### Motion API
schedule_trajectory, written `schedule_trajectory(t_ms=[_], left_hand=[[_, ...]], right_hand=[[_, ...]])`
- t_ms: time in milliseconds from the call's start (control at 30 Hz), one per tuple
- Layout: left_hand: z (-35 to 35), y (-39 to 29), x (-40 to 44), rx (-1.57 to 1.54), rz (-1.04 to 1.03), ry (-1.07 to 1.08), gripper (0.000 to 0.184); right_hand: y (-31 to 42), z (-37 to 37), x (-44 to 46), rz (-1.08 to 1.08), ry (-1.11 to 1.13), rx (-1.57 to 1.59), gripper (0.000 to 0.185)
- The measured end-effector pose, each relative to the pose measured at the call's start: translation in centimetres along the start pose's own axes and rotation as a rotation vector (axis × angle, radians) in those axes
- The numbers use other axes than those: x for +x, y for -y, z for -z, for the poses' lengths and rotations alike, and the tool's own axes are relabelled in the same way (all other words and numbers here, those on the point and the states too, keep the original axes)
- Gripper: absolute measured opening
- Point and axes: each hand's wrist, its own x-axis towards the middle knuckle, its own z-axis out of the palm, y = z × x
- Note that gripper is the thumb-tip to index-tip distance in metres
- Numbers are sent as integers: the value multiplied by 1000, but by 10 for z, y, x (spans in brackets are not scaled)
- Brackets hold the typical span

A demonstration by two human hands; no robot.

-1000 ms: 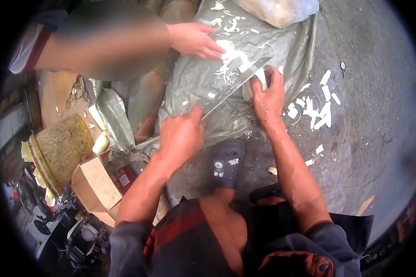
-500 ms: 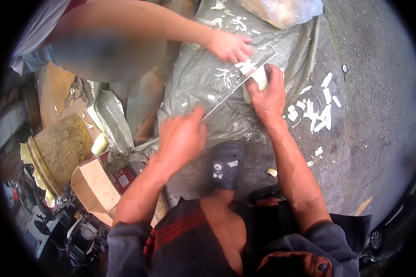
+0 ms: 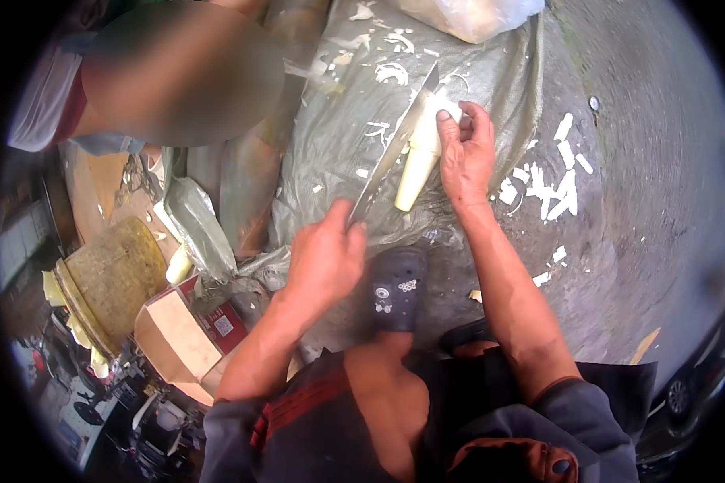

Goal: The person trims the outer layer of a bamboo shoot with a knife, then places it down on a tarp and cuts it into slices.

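Note:
My left hand (image 3: pixel 326 249) is closed around the handle of a long knife (image 3: pixel 392 153), whose blade slants up and away across the sheet. Its far part lies along the left side of a pale, tapering peeled bamboo shoot (image 3: pixel 419 169). My right hand (image 3: pixel 470 161) grips the thick upper end of this shoot, thumb on top and fingers on the far side. The narrow end points down toward me. White shavings (image 3: pixel 391 73) are scattered on the grey-green woven sheet (image 3: pixel 318 149) beneath.
White offcuts (image 3: pixel 568 197) lie on the pavement to the right. A plastic bag (image 3: pixel 483 18) stands at the top. At left are a dirty yellow bucket (image 3: pixel 117 270), a cardboard box (image 3: pixel 177 334) and another person, partly blurred. My shoe (image 3: pixel 399 290) is below the sheet.
The other person's hand has drawn back left, off the sheet. The shoot's narrow end now shows, angled toward me. The knife has shifted slightly left and stands steeper.

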Motion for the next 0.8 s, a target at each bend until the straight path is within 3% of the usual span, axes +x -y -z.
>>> schedule_trajectory(t_ms=[233, 400, 500, 800], left_hand=[[-2, -12, -7, 92, 26, 114, 13], [-9, -23, -4, 173, 37, 126, 14], [-3, -44, 2, 232, 171, 251, 20], [1, -81, 26, 323, 293, 275, 17]], right_hand=[[-6, 8, 5, 292, -21, -90, 29], [-19, 3, 14, 348, -12, -47, 25], [-25, 1, 17, 398, -16, -72, 26], [-25, -7, 27, 536, -40, -64, 32]])
